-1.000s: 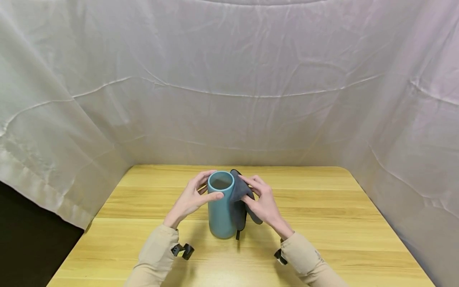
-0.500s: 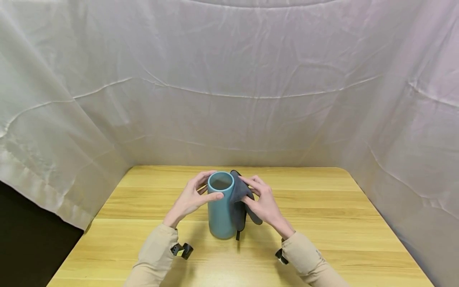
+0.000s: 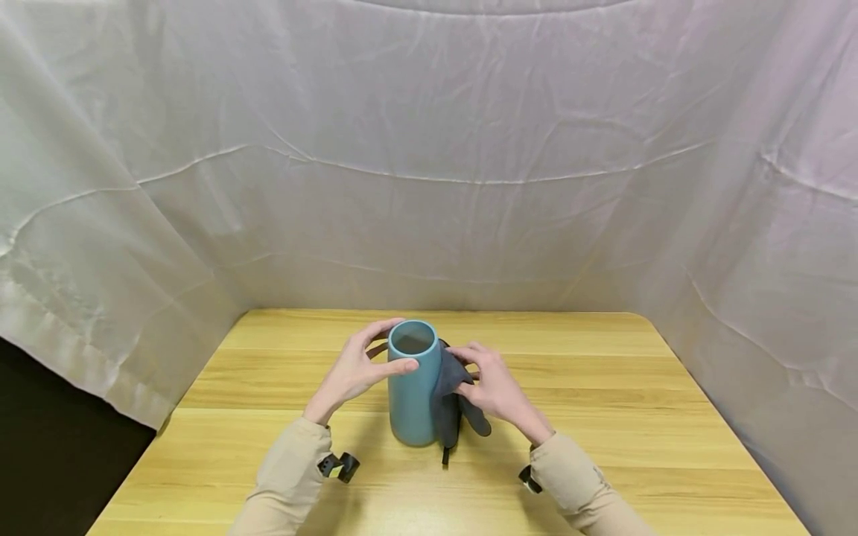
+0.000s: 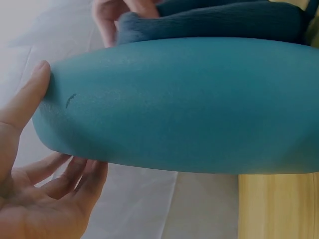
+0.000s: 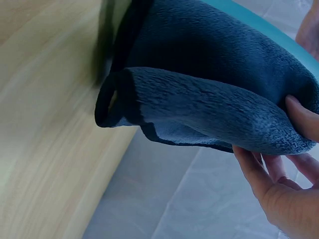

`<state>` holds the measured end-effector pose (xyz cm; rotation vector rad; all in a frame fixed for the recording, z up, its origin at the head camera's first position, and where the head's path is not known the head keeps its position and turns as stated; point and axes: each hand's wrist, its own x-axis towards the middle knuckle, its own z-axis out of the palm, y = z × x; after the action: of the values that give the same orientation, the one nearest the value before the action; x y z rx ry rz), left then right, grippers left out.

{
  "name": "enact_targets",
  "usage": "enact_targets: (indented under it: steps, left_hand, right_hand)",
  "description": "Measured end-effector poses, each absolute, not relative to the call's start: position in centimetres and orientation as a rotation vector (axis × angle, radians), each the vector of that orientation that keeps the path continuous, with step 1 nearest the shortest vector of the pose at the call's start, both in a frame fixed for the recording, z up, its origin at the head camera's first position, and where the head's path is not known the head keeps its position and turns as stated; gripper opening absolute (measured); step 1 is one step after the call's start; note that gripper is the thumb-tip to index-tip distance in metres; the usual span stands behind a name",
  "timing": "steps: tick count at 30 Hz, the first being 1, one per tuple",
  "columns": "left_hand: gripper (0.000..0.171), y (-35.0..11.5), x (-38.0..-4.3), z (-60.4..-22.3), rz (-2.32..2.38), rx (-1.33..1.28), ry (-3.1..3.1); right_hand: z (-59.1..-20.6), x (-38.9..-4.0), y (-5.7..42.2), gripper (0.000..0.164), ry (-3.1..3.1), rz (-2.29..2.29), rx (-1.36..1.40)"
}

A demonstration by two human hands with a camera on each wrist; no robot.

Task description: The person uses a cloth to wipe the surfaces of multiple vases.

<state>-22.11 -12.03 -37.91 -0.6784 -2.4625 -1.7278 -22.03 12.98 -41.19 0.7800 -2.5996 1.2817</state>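
Note:
A tall teal vase (image 3: 410, 409) stands upright on the table, its round mouth facing up. My left hand (image 3: 354, 374) grips it just below the rim, thumb across the near side and fingers round the far left. A small dark mark shows on the vase's wall (image 4: 189, 109) in the left wrist view. Against the vase's right side, my right hand (image 3: 494, 385) pinches a dark grey-blue cloth (image 3: 447, 398) between thumb and fingers. In the right wrist view the fuzzy cloth (image 5: 199, 107) hangs folded, with a black edging; the vase is partly hidden behind it.
The light wooden table (image 3: 603, 417) spreads out on both sides of the vase. Pale fabric curtains (image 3: 442, 223) enclose its back and sides. A black area (image 3: 60, 439) lies beyond the table's left edge. Small black cameras (image 3: 340, 467) sit at both wrists.
My right hand and the cloth have slid a little down the vase's right side, mostly within the last half second. My left hand and the vase stay practically in place.

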Motion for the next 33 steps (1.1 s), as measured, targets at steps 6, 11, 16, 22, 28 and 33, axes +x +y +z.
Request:
enact_targets:
  steps: [6,11,16,22,28,33]
  left_hand:
    - [0.062,-11.8,-22.0,-37.7,-1.718,-0.645,-2.465]
    - [0.061,-11.6,-22.0,-37.7,-1.704,-0.614,-2.458]
    - [0.062,-11.5,-22.1,-37.7,-1.69,-0.595,-2.463]
    - [0.063,-11.4,-22.1,-37.9,-1.697,-0.582,-2.459]
    - [0.063,-11.5,-22.2,-38.0,-1.724,-0.585,-2.447]
    - [0.064,-11.5,-22.1,-38.1,-1.715,-0.596,-2.441]
  right_hand:
    - [-41.4,-22.0,13.1,0.045,-2.624,1.275,0.76]
    - [-41.6,-22.2,13.2,0.044,-2.61,1.26,0.775]
    - [-41.8,-22.2,13.2,0.044,-2.594,1.259,0.778]
    - [-42.0,-22.1,13.1,0.045,-2.54,1.345,0.747]
    - [-41.6,-22.0,12.5,0.046,-2.363,1.499,0.719]
    - [-40.7,-22.0,12.0,0.046,-2.141,1.57,0.774]
